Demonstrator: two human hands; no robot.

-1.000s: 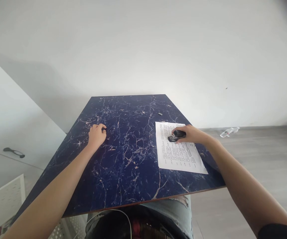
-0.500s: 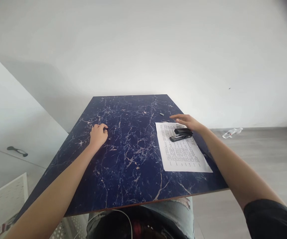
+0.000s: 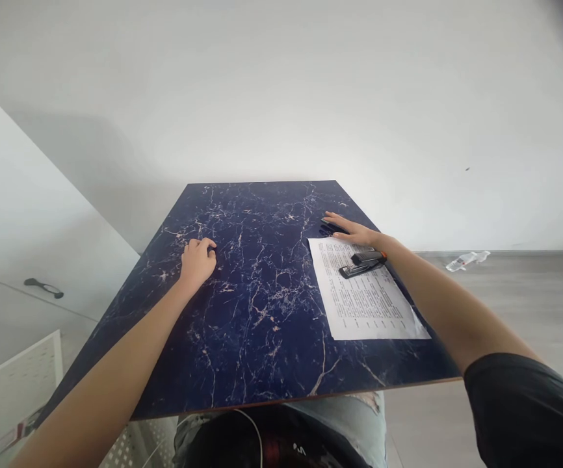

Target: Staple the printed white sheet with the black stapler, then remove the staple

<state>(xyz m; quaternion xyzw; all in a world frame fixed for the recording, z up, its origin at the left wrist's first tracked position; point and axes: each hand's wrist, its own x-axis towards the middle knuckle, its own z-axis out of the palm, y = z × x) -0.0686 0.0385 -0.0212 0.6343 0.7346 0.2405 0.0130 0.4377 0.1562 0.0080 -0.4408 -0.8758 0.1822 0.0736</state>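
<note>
My left hand (image 3: 198, 264) rests on the left part of the blue marbled tabletop (image 3: 262, 364), its fingers loosely curled and nothing visible in them. Across the table, my right hand (image 3: 352, 231) lies low with fingers stretched out and spread, beyond the far edge of a printed sheet (image 3: 359, 305). Under its fingertips is a small grey piece (image 3: 325, 221), mostly covered and too small to name. Near the right wrist, a black stapler (image 3: 362, 263) with an orange part at its rear lies on the sheet, its upper arm raised from the base.
A white cabinet with a dark handle (image 3: 43, 287) stands to the left. Behind the table rises a pale wall (image 3: 262, 91). Clear plastic wrapping (image 3: 467, 260) lies on the grey floor at the right. A white cable (image 3: 255, 422) hangs over my lap.
My right hand has moved away and slightly left, so its fingers now cover the small grey piece. The left hand keeps its curled pose; the view has shifted a little.
</note>
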